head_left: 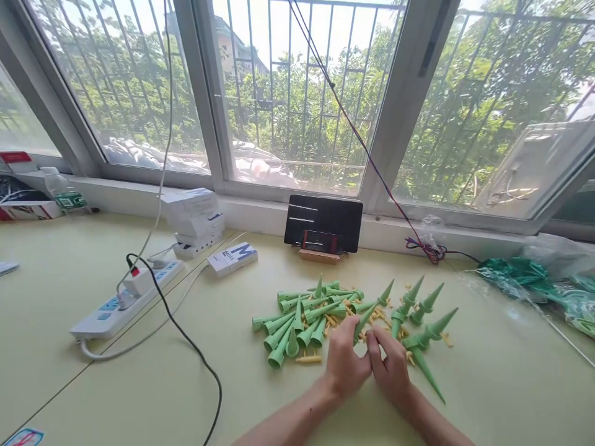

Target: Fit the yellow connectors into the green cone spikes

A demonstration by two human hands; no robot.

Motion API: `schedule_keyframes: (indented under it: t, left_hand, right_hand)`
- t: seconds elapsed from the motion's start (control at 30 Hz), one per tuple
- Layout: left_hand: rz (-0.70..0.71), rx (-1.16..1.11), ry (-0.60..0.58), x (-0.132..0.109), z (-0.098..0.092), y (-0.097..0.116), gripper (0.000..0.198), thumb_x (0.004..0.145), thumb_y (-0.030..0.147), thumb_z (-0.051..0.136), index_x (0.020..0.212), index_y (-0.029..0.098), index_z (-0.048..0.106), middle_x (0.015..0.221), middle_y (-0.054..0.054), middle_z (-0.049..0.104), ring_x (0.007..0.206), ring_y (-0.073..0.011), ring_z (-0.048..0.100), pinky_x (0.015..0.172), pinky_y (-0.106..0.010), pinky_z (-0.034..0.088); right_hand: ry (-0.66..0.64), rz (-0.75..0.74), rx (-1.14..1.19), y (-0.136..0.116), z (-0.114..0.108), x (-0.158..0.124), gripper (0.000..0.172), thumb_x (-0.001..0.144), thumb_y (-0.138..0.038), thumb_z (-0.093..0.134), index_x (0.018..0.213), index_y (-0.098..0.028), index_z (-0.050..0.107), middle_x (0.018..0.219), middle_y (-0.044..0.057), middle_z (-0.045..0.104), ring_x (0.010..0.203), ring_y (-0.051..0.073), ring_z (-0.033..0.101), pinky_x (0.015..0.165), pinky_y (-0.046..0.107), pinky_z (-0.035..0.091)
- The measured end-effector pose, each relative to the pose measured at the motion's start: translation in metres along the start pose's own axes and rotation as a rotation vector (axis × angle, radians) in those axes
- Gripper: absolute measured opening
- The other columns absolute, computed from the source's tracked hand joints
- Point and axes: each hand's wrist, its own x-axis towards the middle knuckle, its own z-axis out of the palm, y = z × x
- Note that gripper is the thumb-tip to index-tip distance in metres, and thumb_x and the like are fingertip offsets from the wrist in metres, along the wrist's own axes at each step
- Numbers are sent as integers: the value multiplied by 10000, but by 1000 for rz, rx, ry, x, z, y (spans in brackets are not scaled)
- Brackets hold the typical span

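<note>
My left hand (346, 358) is closed around a green plastic watering spike (364, 323), its pointed end up and tilted to the right. Against it, my right hand (389, 359) has its fingers pinched together near the spike's lower end; what they grip is hidden. Left of my hands lies a pile of green hollow spikes (281, 337), some standing tip up. Small yellow plastic pieces (380, 314) are scattered behind my hands, and one longer yellow piece (309, 359) rests by the pile. To the right, several green spikes (425, 337) are fitted together in stacks, beside my right hand.
A dark tablet (323, 217) stands on a holder by the window. At left are a white power strip (125, 303), a black cable (195, 350), a white box (232, 259) and stacked white boxes (193, 214). Green plastic wrapping (520, 275) lies at right, near bundled wires (427, 249).
</note>
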Motion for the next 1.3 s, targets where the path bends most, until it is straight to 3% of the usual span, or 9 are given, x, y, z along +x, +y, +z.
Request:
schedule_keyframes:
  t: [0.43,0.73,0.93,1.3]
  left_hand:
    - [-10,21,-86,14,1,0,318,759,153,598,1077,156,604,956,-76,706,822,-196,655,764,-303,536]
    - [-42,59,-118,19,6,2,207,801,218,593,1002,168,596,774,-10,637,613,-133,543,590,-247,460]
    - [-16,65,-131,19,4,3,212,799,198,586,1010,179,589,772,-3,622,613,-130,520,575,-241,443]
    - [22,94,-131,21,3,0,271,758,177,603,1029,177,585,836,-31,652,702,-163,583,613,-258,470]
  right_hand:
    - [1,121,65,4,-1,8,319,976,-232,390,658,-214,391,582,-38,415,520,120,395,519,245,315]
    - [-20,292,225,9,-5,14,299,961,-292,427,673,-213,426,594,-31,436,543,128,404,540,256,331]
    - [-69,271,245,8,-8,16,334,957,-284,413,642,-227,318,561,-48,348,507,121,329,507,266,276]
    - [-90,251,217,4,-13,19,340,965,-286,391,641,-228,306,547,-48,344,499,117,317,500,269,264]
